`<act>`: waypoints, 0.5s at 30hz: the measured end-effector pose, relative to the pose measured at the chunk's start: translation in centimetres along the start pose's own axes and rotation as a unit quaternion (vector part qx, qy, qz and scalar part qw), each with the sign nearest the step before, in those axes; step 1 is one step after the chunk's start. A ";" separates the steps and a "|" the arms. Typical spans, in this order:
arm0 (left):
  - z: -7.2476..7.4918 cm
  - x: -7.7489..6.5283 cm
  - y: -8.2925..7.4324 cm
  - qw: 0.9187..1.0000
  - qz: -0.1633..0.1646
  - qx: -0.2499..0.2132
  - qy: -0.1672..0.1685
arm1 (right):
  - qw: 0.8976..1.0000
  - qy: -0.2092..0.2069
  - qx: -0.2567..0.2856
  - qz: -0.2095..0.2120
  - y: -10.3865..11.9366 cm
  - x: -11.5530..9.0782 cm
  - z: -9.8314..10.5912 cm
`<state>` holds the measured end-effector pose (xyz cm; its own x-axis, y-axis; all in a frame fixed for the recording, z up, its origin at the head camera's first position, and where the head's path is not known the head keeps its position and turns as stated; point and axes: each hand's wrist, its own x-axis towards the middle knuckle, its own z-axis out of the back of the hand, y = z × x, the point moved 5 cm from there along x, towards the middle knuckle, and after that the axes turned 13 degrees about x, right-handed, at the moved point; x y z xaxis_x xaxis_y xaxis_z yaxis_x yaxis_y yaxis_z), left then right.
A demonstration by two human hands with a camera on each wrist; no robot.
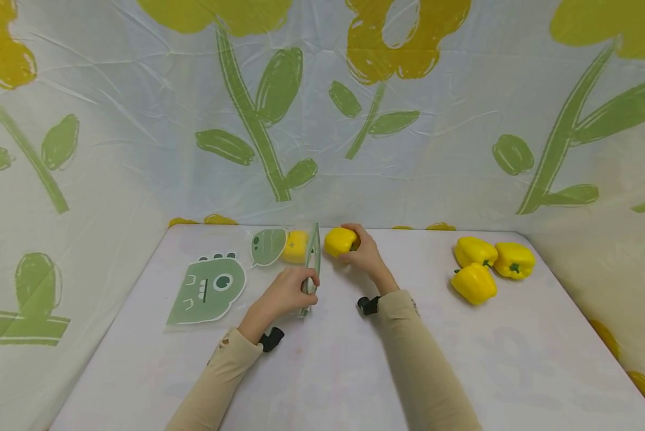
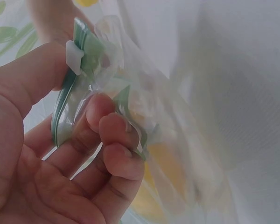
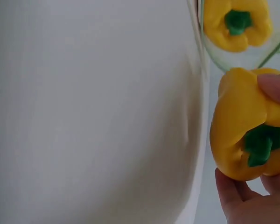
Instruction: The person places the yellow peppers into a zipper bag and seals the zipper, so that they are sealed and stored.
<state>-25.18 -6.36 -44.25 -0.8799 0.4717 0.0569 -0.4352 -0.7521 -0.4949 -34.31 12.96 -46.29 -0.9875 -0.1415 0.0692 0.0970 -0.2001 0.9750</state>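
A clear zip bag (image 1: 206,293) with a green one-eyed monster print lies on its side, its mouth facing right. My left hand (image 1: 290,290) grips the bag's edge at the mouth; a white slider (image 2: 74,57) shows on the green zip strip near the thumb in the left wrist view. Inside the bag, toward the back, sits a yellow bell pepper (image 1: 296,246). Just right of the mouth, my right hand (image 1: 366,256) holds another yellow bell pepper (image 3: 238,109) between thumb and fingers, its green stem turned toward the wrist.
Three more yellow bell peppers (image 1: 474,284) are grouped at the right of the white table (image 1: 322,383). A flower-printed cloth (image 1: 435,179) hangs behind the table and along both sides. Small black devices (image 1: 272,339) are strapped at both wrists.
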 end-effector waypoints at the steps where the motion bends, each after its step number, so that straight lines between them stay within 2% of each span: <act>1: 0.0 0.0 0.0 1.000 0.001 0.000 0.000 | 1.000 0.007 0.008 0.001 0.1 0.0 -0.4; 6: -0.1 0.1 0.1 1.000 0.003 -0.003 -0.001 | 0.997 0.027 0.068 0.004 0.4 0.2 -1.9; 12: -0.2 0.1 0.1 1.000 0.003 -0.012 -0.001 | 0.990 0.046 0.129 -0.033 -0.5 0.7 -2.8; 15: -0.2 0.2 0.1 1.000 0.002 -0.011 -0.003 | 0.988 0.052 0.139 -0.045 -0.9 0.9 -3.0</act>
<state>-25.35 -6.29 -44.49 -0.8830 0.4655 0.0595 -0.4270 -0.7442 -0.5137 -34.89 10.13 -47.69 -0.9713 -0.2362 -0.0287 -0.0432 0.0565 0.9975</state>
